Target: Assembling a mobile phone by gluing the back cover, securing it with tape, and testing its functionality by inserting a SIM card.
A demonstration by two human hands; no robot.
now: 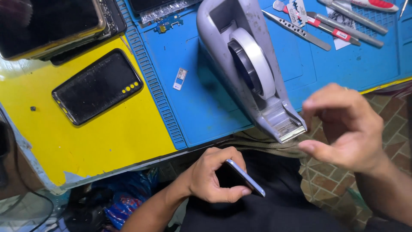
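Note:
My left hand [213, 175] grips a slim smartphone [245, 177] edge-on, low over my lap, just below the table's front edge. My right hand [345, 128] hovers to the right of it with thumb and forefinger apart, holding nothing that I can see. Its fingertips are close to the toothed cutter of a grey tape dispenser [253, 64], which stands on the blue work mat [201, 99] with a roll of pale tape in it.
A black phone panel [97, 85] lies on the yellow tabletop [107, 137]. More phones are stacked at the top left [51, 25]. A small card tray [180, 79] lies on the mat. Tweezers and metal tools [330, 21] lie at the top right. Tiled floor shows at right.

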